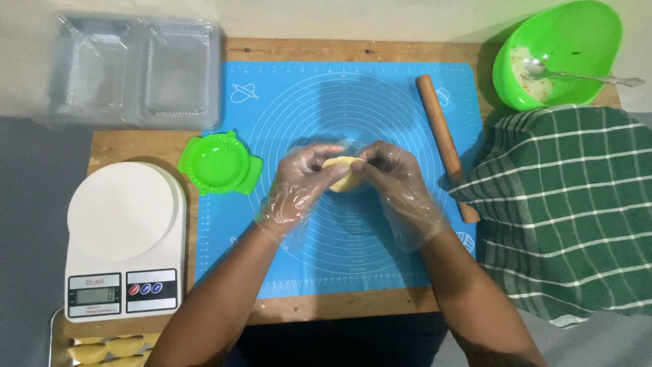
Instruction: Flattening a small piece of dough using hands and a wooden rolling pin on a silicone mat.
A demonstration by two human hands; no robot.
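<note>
The piece of yellow dough (343, 174) sits between both hands, held just above the middle of the blue baking mat (380, 258). The left hand (299, 187) wears a clear, loose plastic glove and cups the dough from its own side, fingers curled over the top edge. The right hand (397, 183), gloved the same way, closes on the dough from the other side, its fingertips pinching the upper edge where they meet those of the left hand. Both hands are thus narrowly closed on the dough, which shows only as a small pale wedge between the palms.

Just beyond the left hand, on the outer side, lies a bright green round dumpling press (219, 163), open and resting on the mat's edge. Further out on that side stands a white kitchen scale (125, 238) with a round platform. Near the left forearm, at the bottom corner, part of a metal tray (57, 326) holds several folded yellow pastries (109, 350). Ahead of the scale, well away from the hands, lie clear plastic clamshell containers (136, 71).

Just outside the right hand a wooden rolling pin (447, 146) lies slanted on the mat. Beyond it a green checked cloth (564, 211) covers something on the wooden surface (326, 307). Ahead of the cloth sits a green bowl (577, 34) with a metal spoon (584, 76) and some pale filling inside.
</note>
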